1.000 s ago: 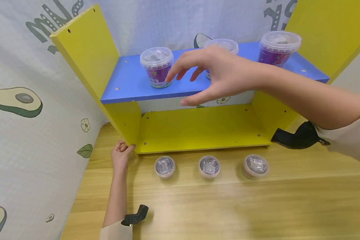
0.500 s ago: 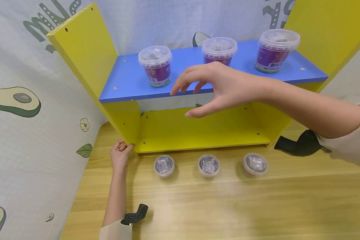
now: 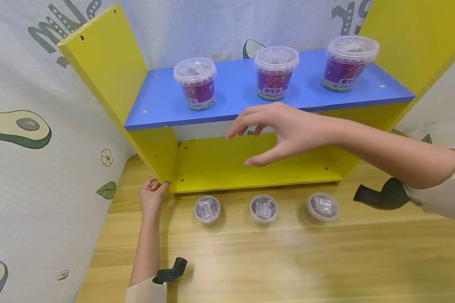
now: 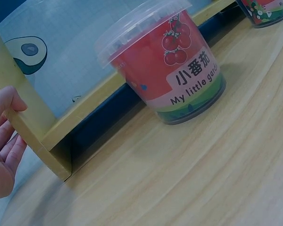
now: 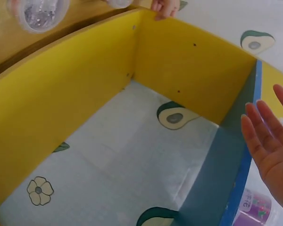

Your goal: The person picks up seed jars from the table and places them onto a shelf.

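Observation:
My left hand (image 3: 151, 195) pinches the lower front edge of the shelf unit's yellow left side panel (image 3: 113, 80). In the left wrist view its thumb lies on the front edge, fingers bent behind. My right hand (image 3: 284, 128) hangs in front of the blue shelf board (image 3: 235, 94), fingers spread and slightly bent, nothing held. Three lidded purple cups stand upright on that board: a left cup (image 3: 197, 90), a middle cup (image 3: 274, 80) and a right cup (image 3: 343, 69). In the right wrist view, part of a purple cup (image 5: 254, 207) shows below the right hand (image 5: 273, 150).
Three more lidded cups stand on the wooden table (image 3: 250, 265) before the unit: left (image 3: 207, 209), middle (image 3: 264, 209), right (image 3: 322, 208). The left wrist view shows a red tomato-print label on the nearest cup (image 4: 174, 70). A yellow bottom board (image 3: 250, 162) lies below the blue one.
My right hand has moved down and slightly right, away from the cups on the blue board, uncovering the middle one. The left hand stays in place.

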`<state>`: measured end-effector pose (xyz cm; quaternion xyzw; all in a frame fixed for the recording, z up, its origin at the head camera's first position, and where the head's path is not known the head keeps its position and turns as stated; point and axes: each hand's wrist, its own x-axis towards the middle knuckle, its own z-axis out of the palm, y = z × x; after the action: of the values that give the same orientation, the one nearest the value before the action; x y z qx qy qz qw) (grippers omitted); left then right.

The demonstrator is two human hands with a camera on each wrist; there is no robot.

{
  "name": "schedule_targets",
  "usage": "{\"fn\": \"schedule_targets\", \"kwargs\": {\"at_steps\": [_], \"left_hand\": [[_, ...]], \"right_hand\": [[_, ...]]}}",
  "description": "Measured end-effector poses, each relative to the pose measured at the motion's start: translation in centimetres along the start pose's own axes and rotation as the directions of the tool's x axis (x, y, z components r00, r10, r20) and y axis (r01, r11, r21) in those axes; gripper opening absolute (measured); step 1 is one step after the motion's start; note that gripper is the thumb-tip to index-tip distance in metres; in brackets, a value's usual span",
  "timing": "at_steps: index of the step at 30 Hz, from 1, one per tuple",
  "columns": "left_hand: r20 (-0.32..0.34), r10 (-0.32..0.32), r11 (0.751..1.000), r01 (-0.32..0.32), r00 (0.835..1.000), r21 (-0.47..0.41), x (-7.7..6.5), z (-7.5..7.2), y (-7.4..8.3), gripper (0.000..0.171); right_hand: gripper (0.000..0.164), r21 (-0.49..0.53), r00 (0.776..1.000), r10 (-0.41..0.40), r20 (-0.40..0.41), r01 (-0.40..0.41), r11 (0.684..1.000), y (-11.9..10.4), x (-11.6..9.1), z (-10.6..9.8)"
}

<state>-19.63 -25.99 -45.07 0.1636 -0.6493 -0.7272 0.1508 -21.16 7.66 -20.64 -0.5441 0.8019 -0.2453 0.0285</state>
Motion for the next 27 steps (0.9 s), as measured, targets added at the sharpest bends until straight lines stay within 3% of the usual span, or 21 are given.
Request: {"fn": "schedule_targets", "kwargs": {"at_steps": [16,27], "left_hand": [[-0.015,-0.014,1.000,0.014,1.000,-0.002,0.0,-0.1,-0.1,0.029],[-0.005,-0.011,1.000,0.011,1.000,0.008,0.1,-0.1,-0.1,0.027]], "right_hand": [[0.046,0.009,1.000,0.024,0.013,-0.024,1.000,0.4,-1.1,1.2],[0.046,0.001,0.997,0.078,0.025,-0.078,0.997,1.0,-3.4,2.6]]}}
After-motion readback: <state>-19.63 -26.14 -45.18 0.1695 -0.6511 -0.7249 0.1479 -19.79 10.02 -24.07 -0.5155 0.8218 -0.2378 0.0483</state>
